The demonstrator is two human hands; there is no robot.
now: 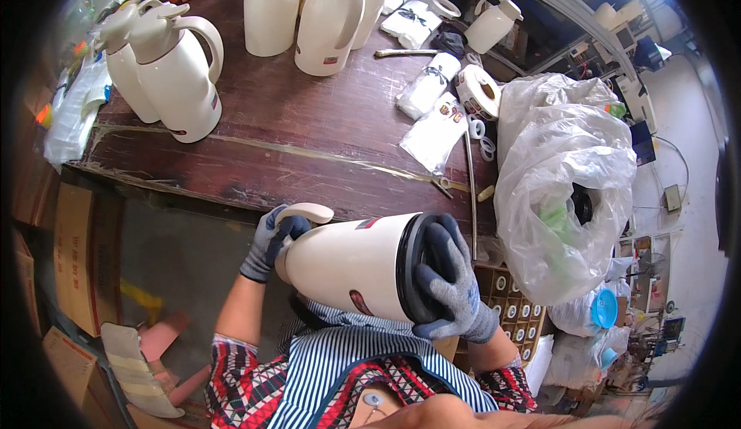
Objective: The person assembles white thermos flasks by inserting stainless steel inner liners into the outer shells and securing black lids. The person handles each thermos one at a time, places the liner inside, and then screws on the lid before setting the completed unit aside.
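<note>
A cream vacuum jug (347,263) lies sideways in front of my body, off the table's near edge. My gloved left hand (266,242) is closed round its top end by the curved handle (309,211). My gloved right hand (455,286) grips the black base ring (407,267) at the other end, with fingers over its rim and bottom. The lid end is largely hidden by my left hand. Small dark-and-red labels show on the jug's side. Two similar jugs (176,81) stand upright at the table's left.
More cream jugs (332,23) stand at the back of the dark wooden table (262,112). On its right lie wrapped white packets (428,85), a label roll (477,91) and white rings (486,149). A large plastic bag (559,189) bulges beside them. Cardboard boxes (77,255) stand lower left.
</note>
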